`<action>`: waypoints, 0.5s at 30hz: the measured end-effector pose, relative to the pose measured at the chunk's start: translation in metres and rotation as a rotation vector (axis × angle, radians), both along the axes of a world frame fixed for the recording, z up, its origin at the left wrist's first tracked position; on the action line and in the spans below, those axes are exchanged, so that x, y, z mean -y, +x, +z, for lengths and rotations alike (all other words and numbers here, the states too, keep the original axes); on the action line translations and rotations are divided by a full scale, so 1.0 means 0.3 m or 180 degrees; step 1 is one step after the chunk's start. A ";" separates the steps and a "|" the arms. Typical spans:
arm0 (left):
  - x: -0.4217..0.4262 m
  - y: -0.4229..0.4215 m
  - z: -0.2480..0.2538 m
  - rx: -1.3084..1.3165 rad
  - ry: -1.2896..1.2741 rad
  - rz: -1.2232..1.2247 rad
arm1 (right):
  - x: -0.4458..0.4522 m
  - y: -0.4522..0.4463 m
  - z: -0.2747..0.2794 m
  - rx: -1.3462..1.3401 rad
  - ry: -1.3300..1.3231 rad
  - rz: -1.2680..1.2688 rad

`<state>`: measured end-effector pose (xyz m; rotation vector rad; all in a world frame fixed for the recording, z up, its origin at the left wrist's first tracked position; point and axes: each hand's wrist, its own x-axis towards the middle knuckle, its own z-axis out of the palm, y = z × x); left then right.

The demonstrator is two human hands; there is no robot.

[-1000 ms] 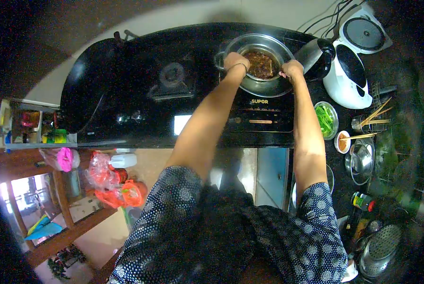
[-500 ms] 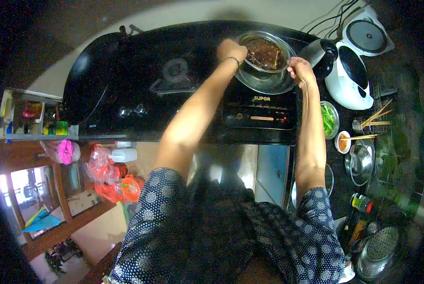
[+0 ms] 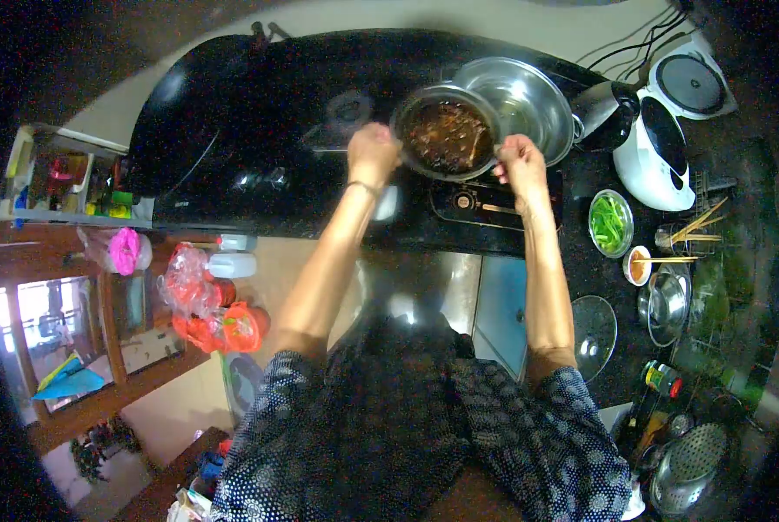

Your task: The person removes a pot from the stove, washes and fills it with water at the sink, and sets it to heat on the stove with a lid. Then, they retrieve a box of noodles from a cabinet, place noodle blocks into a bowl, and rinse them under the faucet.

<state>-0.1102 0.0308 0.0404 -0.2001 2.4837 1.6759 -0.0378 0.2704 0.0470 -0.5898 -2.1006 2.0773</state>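
A round bowl (image 3: 446, 177) of chunky brown food (image 3: 448, 137) in dark sauce is held up between my hands, its top facing me. My left hand (image 3: 374, 150) is closed at the bowl's left edge, and my right hand (image 3: 521, 167) pinches its right edge. Behind and to the right stands a wide shiny metal pot (image 3: 541, 100) with a little liquid showing inside. The bowl overlaps the pot's near left side in view. Below the bowl, the control panel (image 3: 489, 208) of a black cooker partly shows.
To the right are a kettle (image 3: 600, 109), a white appliance (image 3: 637, 157), a bowl of cut greens (image 3: 610, 224) and a small sauce bowl (image 3: 639, 265) with chopsticks. A glass lid (image 3: 593, 335) lies nearer me. Left of the bowl is the dark stovetop (image 3: 259, 130).
Both hands have moved left and toward me, carrying the bowl from over the metal pot. The pot's inside is now exposed.
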 end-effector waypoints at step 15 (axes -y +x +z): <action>0.500 0.248 -0.305 -0.0116 0.0178 0.0884 | 0.468 0.044 -0.250 0.0738 -0.0229 0.0732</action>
